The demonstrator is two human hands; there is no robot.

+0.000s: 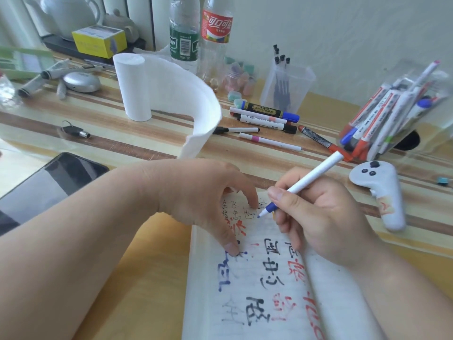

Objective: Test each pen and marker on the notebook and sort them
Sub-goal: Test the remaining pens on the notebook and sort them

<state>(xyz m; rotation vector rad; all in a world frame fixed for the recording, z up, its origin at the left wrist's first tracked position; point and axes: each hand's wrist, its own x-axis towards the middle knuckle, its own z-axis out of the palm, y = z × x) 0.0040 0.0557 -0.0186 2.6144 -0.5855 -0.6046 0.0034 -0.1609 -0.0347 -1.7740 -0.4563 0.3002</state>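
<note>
Writing on the notebook [203,315], we clamp our right hand [318,217] around a white pen [306,182], thumb and fingers pinching it low on the barrel. Its blue tip meets the far end of the open page. Our left hand [203,197] holds nothing; its fingers are spread apart, with the thumb tip and a fingertip pressing the page to keep it flat. The page is crowded with characters in black, blue and red ink.

The notebook lies on a wooden table [137,285] with pale and brown stripes under a glossy clear cover. Beyond the notebook, a few loose markers [264,119] lie side by side, and behind them stands a clear cup [286,87] with black-capped pens. To the far right of the notebook a clear pack [392,114] leans, stuffed with red and blue markers. Just right of the notebook rests a white controller [382,192]. Left of the notebook lies a dark phone [49,187], screen up. Beyond it on that side a tissue roll [137,89] stands upright, its loose tail curling towards the notebook.

Farther back from the notebook we see two plastic bottles [183,33], a yellow box [98,40] and a white teapot [71,13]. A pale wall [343,33] closes the room behind the table.
</note>
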